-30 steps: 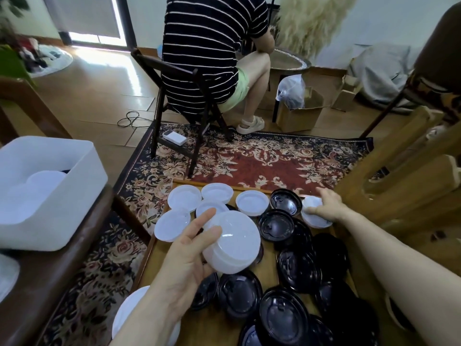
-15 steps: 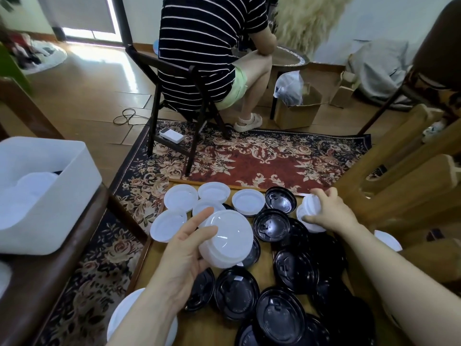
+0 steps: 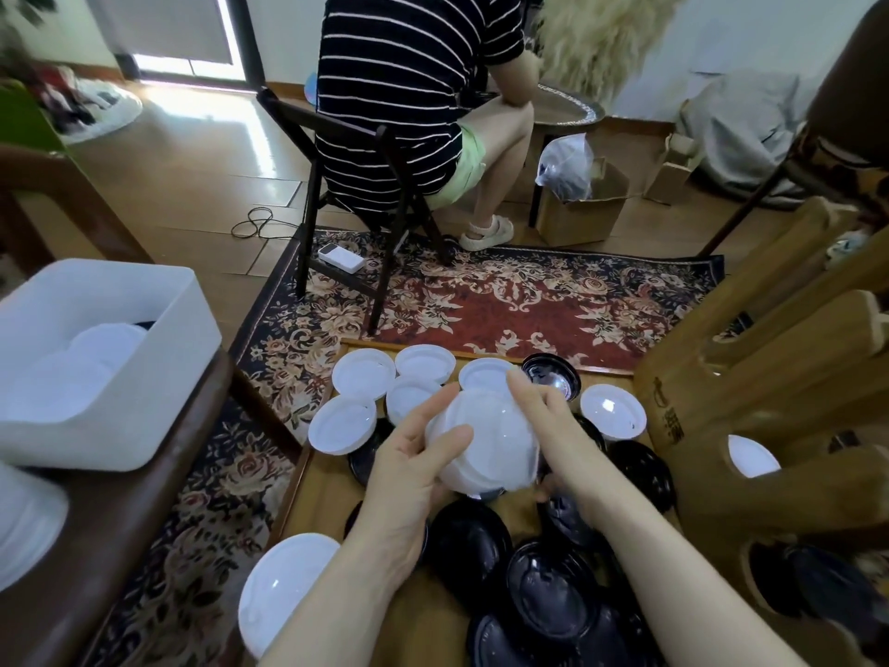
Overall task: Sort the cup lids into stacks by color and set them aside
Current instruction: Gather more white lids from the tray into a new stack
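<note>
White lid stack (image 3: 486, 442) gripped by left hand (image 3: 409, 469); right hand (image 3: 553, 426) fingers curled on it.

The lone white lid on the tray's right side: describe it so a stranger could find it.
Find the wooden tray on the rug. Along its right edge, against the wooden furniture, lies one white lid. Black lids border it; the other loose white lids cluster far left.

Dark printed marks on the side of the wooden stand (image 3: 669, 416), to the right of the held lids; characters too small and blurred to read. No other lettering, brand or number legible anywhere.
</note>
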The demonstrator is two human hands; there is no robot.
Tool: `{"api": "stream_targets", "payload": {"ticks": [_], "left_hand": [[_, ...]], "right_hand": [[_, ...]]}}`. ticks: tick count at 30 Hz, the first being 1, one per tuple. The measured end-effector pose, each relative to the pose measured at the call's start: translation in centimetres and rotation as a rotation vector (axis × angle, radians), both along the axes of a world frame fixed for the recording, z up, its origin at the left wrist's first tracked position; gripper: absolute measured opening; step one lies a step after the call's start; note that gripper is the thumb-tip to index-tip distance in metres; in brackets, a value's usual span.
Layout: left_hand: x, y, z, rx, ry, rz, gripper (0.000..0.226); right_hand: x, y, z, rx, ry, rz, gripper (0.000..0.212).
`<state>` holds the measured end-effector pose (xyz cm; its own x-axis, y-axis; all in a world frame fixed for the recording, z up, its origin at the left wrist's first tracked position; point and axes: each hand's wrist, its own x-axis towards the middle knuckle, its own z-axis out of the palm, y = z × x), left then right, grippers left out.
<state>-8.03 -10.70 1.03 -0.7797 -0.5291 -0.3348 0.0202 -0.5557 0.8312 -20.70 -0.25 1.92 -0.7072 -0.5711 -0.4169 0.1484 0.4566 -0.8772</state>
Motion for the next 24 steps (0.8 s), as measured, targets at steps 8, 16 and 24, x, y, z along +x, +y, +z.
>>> {"api": "stream_targets", "payload": {"ticks": [8, 16, 24], "left_hand": [[0.4, 0.5, -0.7, 0.043, 0.003, -0.019, 0.051], [1.2, 0.1, -0.7, 0.134, 0.038, -0.047, 0.047], [1.9, 0.0, -0.6, 0.161, 0.058, -0.056, 0.047]], "right_hand": [[1.0, 1.3, -0.4, -0.014, 0.058, 0.200, 0.098], [1.1, 3.0, -0.4, -0.099, 0.261, 0.434, 0.089], [1.9, 2.5, -0.3, -0.206, 0.233, 0.328, 0.070]]}}
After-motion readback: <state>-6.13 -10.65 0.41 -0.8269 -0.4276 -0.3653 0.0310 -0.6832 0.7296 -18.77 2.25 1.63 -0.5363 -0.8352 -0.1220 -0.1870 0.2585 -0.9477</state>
